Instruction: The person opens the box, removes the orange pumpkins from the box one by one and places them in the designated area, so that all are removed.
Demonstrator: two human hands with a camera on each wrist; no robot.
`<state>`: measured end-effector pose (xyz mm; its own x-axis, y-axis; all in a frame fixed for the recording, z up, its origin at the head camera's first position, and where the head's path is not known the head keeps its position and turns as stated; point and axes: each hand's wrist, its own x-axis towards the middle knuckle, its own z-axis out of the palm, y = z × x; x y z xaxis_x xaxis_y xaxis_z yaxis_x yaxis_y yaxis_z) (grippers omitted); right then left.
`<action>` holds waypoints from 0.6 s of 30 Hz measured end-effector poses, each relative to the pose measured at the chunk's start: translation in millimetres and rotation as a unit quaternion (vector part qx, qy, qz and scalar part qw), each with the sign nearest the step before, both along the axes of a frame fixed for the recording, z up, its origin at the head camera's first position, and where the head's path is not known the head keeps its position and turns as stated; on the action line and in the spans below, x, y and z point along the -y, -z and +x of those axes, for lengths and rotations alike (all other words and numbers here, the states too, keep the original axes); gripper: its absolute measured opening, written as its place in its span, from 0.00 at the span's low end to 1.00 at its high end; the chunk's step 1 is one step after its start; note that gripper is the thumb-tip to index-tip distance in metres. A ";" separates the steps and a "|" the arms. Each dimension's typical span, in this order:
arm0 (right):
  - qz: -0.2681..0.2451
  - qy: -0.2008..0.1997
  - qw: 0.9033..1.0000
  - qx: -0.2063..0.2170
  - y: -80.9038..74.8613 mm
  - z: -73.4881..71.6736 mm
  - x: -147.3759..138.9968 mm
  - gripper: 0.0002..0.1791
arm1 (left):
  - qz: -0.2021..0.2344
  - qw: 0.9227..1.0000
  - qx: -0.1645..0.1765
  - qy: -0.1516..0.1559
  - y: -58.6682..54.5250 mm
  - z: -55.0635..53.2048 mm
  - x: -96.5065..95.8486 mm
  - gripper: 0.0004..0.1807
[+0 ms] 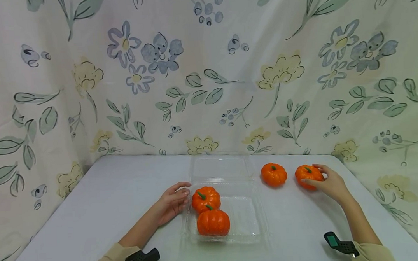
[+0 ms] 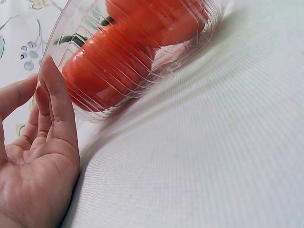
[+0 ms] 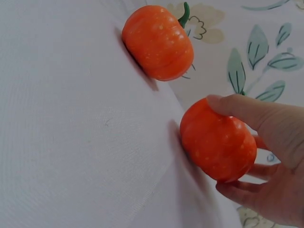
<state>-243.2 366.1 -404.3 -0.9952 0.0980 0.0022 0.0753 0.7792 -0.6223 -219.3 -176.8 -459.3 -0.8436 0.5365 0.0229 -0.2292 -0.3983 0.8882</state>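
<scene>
My right hand (image 1: 332, 182) grips a small orange pumpkin (image 3: 216, 142) at the right of the table, its thumb on one side and fingers on the other. Another small pumpkin (image 1: 274, 174) stands just left of it. At the centre lies a clear plastic clamshell box (image 1: 246, 216), its lid folded back. Two more pumpkins sit in the box's left half: one at the back (image 1: 205, 197), one at the front (image 1: 213, 223). Fairly straight fingers of my left hand (image 1: 173, 204) touch the box's left side near the rim; the left wrist view shows them against its ribbed wall (image 2: 118, 71).
The box's transparent lid (image 1: 221, 168) lies toward the back of the white table (image 1: 134, 176). A floral curtain (image 1: 206, 80) hangs behind the table and along its sides. A black strap device sits at each wrist.
</scene>
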 end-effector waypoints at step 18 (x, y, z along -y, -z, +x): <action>-0.011 0.005 1.000 0.027 5.2 -0.7 -2.3 0.52 | 0.004 1.000 0.000 0.001 -0.6 0.3 -0.9 0.13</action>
